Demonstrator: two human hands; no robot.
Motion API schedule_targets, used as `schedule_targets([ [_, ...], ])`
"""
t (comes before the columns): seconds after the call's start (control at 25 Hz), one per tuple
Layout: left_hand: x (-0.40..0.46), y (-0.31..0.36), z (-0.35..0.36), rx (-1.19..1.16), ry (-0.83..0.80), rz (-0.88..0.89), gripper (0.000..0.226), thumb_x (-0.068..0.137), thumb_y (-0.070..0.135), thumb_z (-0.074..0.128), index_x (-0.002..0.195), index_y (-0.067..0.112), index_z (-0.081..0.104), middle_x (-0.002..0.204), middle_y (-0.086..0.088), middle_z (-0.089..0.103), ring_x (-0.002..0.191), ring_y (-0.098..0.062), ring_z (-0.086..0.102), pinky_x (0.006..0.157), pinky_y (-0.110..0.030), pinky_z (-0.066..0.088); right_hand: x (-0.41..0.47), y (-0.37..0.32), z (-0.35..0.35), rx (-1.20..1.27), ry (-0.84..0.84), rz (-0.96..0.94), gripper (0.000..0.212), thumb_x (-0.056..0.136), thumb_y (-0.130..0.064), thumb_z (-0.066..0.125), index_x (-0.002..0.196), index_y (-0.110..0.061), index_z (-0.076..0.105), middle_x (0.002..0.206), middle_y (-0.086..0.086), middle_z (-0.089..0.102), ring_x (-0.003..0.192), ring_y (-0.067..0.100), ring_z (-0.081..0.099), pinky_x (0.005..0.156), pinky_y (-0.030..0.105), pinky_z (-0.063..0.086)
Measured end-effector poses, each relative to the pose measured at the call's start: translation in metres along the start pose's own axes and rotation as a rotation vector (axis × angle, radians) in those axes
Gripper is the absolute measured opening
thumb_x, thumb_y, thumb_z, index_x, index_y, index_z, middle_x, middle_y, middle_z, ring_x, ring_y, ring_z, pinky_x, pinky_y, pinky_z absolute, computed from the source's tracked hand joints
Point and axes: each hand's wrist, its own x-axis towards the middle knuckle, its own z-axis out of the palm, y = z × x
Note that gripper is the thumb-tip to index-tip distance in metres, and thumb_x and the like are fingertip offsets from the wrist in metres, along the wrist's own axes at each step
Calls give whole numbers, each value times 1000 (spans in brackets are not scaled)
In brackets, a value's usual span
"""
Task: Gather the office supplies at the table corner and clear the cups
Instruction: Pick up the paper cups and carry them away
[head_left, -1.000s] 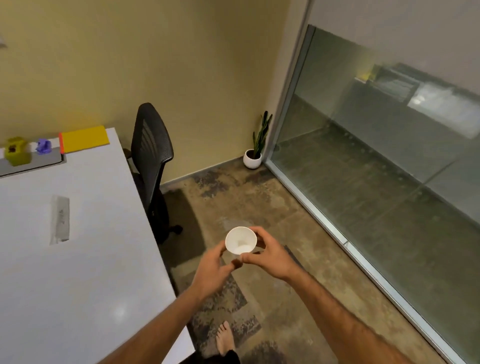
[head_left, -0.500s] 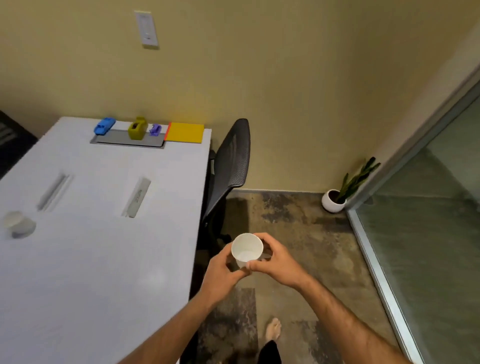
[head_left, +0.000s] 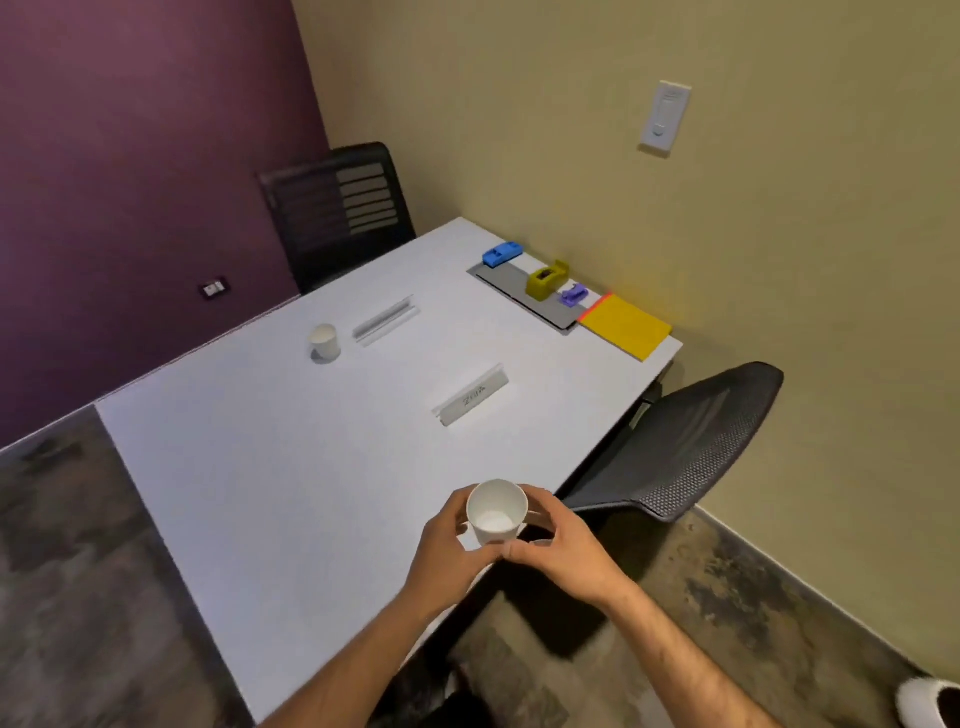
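A white paper cup (head_left: 496, 512) is held upright over the near right edge of the white table (head_left: 270, 493). My left hand (head_left: 449, 548) grips its left side and my right hand (head_left: 563, 545) its right side. A second white cup (head_left: 324, 341) stands on the table's far left part. At the far right corner lie a grey tray (head_left: 511, 283), a blue stapler (head_left: 501, 253), an olive-yellow tape dispenser (head_left: 545, 280), a small purple item (head_left: 573, 295) and a yellow notepad (head_left: 626, 326).
Two folded name cards (head_left: 387, 319) (head_left: 472, 395) rest mid-table. One black mesh chair (head_left: 675, 447) stands at the table's right side, another (head_left: 337, 208) at the far end by the purple wall. A white pot (head_left: 930, 701) sits on the floor at the lower right.
The view has swung left from the glass wall and plant to the whole table. Both hands keep holding the cup, which now sits over the table's edge instead of the floor.
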Motion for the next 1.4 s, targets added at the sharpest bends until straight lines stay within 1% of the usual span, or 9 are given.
schedule_targets([
  [0.12,33,-14,-21,8,99,-41,71,64,44,87,124,48,50,121,27,62,112,-4,61,93,-22,51,46,-2,-1,-58,-72,20,76,68,-54,80,134,-53,42,132,-28,54,124,-4,51,96,28,52],
  [0.24,74,-27,-45,23,143,-75,68,65,42,86,121,43,48,117,22,63,108,-6,63,88,-20,51,90,-3,-3,-63,-79,49,75,70,-48,80,135,-53,43,130,-24,57,124,-7,50,89,19,51],
  [0.44,138,-43,-75,44,212,-168,63,64,41,84,115,44,47,111,23,64,100,0,62,81,-20,50,144,-4,-2,-67,-103,109,71,73,-42,78,137,-46,45,130,-19,59,125,-5,50,98,29,52],
  [0.56,175,-56,-84,44,234,-218,63,66,37,85,116,39,48,111,17,65,100,-9,64,82,-31,55,165,5,-4,-62,-105,151,68,75,-44,77,136,-48,45,131,-22,59,127,-9,48,100,30,51],
  [0.68,210,-73,-88,12,260,-281,62,69,21,85,118,32,50,112,4,66,100,-22,65,83,-48,57,183,20,-9,-106,-130,177,69,79,-49,73,139,-53,39,136,-32,52,128,-13,44,104,24,42],
  [0.76,229,-84,-90,8,270,-325,60,69,13,83,117,29,50,111,1,65,99,-27,64,82,-53,57,192,31,-10,-121,-158,204,72,81,-50,72,142,-55,34,139,-35,48,129,-14,42,107,22,37],
  [1.04,273,-120,-93,25,329,-381,61,70,4,83,120,19,52,116,-1,64,103,-24,61,85,-36,51,208,65,-8,-118,-210,298,69,83,-45,69,139,-61,32,139,-38,46,128,-16,42,112,26,37],
  [1.24,289,-130,-86,9,331,-398,64,69,-1,83,123,14,52,119,-5,63,106,-26,60,90,-39,51,210,71,-7,-116,-218,345,71,79,-47,68,141,-56,33,141,-31,48,126,-16,45,113,30,39],
  [1.4,293,-134,-80,35,330,-406,61,70,1,83,121,16,53,120,-4,62,106,-24,60,89,-35,50,213,67,-7,-104,-226,365,70,83,-39,69,143,-51,33,143,-27,47,123,-18,46,111,28,39],
])
